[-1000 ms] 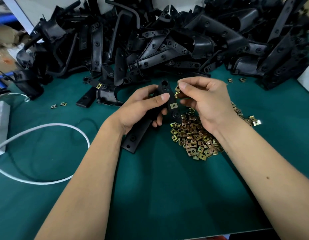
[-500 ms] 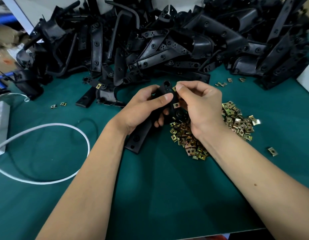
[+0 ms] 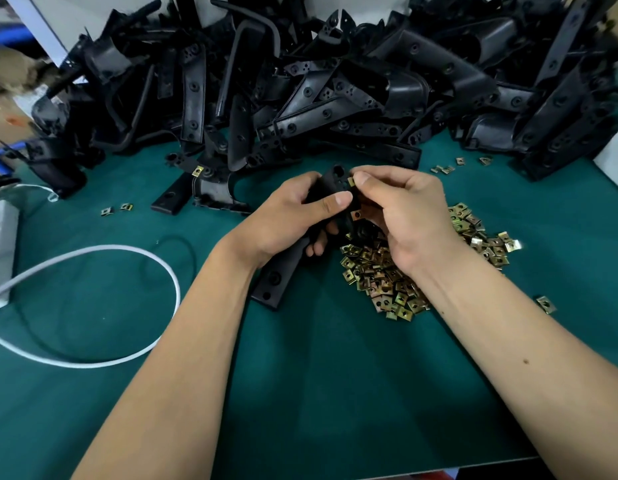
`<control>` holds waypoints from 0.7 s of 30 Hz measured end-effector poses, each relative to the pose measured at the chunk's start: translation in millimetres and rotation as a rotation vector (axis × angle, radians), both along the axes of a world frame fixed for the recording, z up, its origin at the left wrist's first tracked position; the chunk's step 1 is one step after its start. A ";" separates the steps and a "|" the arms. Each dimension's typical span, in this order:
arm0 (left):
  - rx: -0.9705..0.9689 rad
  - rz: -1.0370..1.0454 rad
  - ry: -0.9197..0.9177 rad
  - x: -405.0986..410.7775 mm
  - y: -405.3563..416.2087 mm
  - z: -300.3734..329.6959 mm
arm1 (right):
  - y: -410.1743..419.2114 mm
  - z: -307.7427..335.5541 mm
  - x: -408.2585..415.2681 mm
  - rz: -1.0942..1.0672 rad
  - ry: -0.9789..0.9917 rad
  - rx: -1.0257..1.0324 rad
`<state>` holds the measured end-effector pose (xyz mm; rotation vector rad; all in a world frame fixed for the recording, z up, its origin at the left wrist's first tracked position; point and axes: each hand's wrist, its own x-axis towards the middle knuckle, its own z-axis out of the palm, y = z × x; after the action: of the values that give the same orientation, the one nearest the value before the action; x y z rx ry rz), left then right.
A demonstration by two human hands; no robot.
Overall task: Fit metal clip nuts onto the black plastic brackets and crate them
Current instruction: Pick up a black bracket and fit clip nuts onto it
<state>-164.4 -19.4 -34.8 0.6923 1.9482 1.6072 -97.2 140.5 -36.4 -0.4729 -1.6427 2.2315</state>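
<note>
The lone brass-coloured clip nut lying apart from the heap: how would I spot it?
Start at the big heap of brass-coloured metal clip nuts under the right hand on the green mat. Look right, past the right forearm. The lone clip nut lies there alone, touching nothing.

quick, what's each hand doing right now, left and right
Left hand: closed around the black bracket, holding it up off the mat.
Right hand: fingertips pinching a metal clip nut at the bracket's top end.
</note>
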 end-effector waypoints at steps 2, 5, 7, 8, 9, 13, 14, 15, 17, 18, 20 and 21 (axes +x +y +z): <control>-0.010 -0.008 -0.007 -0.1 -1.5 0.5 | 4.3 2.1 0.1 0.052 -0.009 0.032; -0.029 -0.020 0.016 -0.5 -0.8 0.9 | 8.7 4.5 0.3 0.113 -0.021 0.028; -0.033 -0.038 0.023 -0.7 -1.3 1.6 | 8.4 4.8 0.6 0.149 -0.026 0.035; -0.030 -0.043 0.021 -0.7 -1.8 1.6 | 8.3 5.0 0.7 0.164 -0.026 0.033; -0.026 -0.042 0.018 -0.6 -2.2 1.3 | 8.6 5.0 0.5 0.170 -0.021 0.033; 0.019 -0.004 0.016 0.4 0.6 -0.5 | 9.1 2.2 -0.2 0.110 0.003 0.155; 0.036 0.003 0.012 0.3 0.8 -0.9 | 8.6 1.7 -0.2 0.081 0.015 0.234; 0.057 0.004 0.002 0.0 0.5 -1.3 | 8.2 0.5 -0.2 0.055 0.037 0.327; 0.100 0.001 -0.026 -0.6 -0.8 -1.4 | 6.4 0.8 0.8 0.045 0.095 0.489; 0.112 0.006 -0.031 -0.8 -1.1 -1.7 | 5.4 1.9 1.7 0.053 0.115 0.549; 0.106 0.028 -0.018 -1.4 -1.0 -2.6 | 4.5 3.0 2.3 0.068 0.132 0.619; 0.096 0.036 -0.007 -1.9 -0.7 -3.2 | 4.7 3.3 2.2 0.078 0.136 0.641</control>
<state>-166.2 -20.1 -38.0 0.6915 1.8988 1.7320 -95.0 145.2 -33.1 -0.0857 -2.1810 1.5983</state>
